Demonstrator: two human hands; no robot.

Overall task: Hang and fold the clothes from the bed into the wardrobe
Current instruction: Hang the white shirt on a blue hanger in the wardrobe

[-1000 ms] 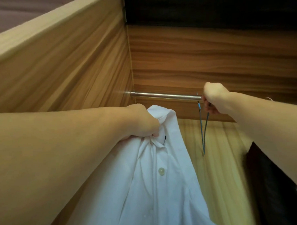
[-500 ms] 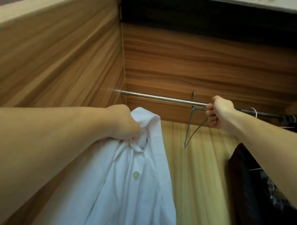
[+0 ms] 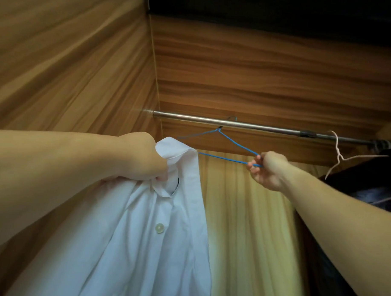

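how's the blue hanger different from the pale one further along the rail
The blue hanger is gripped at one corner by the right hand and swung up sideways; the pale hanger hangs untouched. The blue one sits toward the left end of the rail, near the white shirt held by the left hand; the pale one is beside dark clothes on the right. Both are thin, bare and hooked on the rail.

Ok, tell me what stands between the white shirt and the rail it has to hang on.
Nothing visible blocks the way. The white shirt hangs from the left hand just below the rail. The blue hanger, hooked on the rail, is pinched at one end by the right hand; the shirt is not on it yet.
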